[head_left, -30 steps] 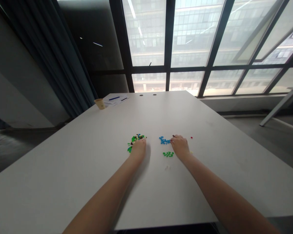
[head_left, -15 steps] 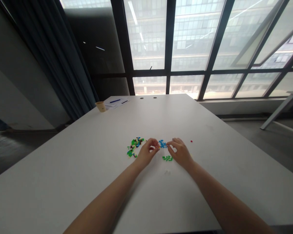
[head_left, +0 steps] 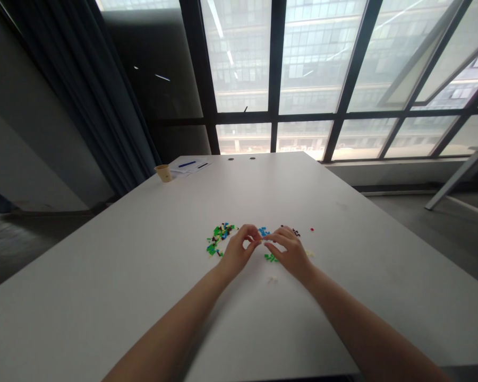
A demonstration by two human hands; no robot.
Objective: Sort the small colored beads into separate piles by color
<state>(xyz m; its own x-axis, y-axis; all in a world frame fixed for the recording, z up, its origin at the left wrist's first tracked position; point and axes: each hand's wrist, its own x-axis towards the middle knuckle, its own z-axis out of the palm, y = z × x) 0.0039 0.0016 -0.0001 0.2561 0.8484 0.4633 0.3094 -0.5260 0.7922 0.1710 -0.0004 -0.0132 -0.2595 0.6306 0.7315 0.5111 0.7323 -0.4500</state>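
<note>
My left hand (head_left: pixel 242 246) is closed in a pinch, thumb against forefinger. Whatever lies between its tips is too small to make out. My right hand (head_left: pixel 290 249) reaches in from the other side. Its forefinger meets the left fingertips, and its thumb stands a little apart. Just beyond the fingertips lies a small heap of blue toy bricks (head_left: pixel 264 231). Green bricks (head_left: pixel 270 258) lie below the right hand, partly hidden by it. Left of my left hand spreads a mixed pile of small bricks (head_left: pixel 219 236), mostly green, with blue, dark and pale ones.
Dark bricks (head_left: pixel 297 232) and a single red brick (head_left: pixel 312 229) lie beyond the right hand. Pale yellow pieces (head_left: pixel 309 253) sit beside it, white pieces (head_left: pixel 273 279) nearer me. A paper cup (head_left: pixel 164 173) and papers with pens (head_left: pixel 191 167) stand at the white table's (head_left: pixel 239 196) far left.
My right hand has moved left from the blue heap to my left fingertips, uncovering the dark and pale yellow pieces. My left hand stays nearly in place, still pinched.
</note>
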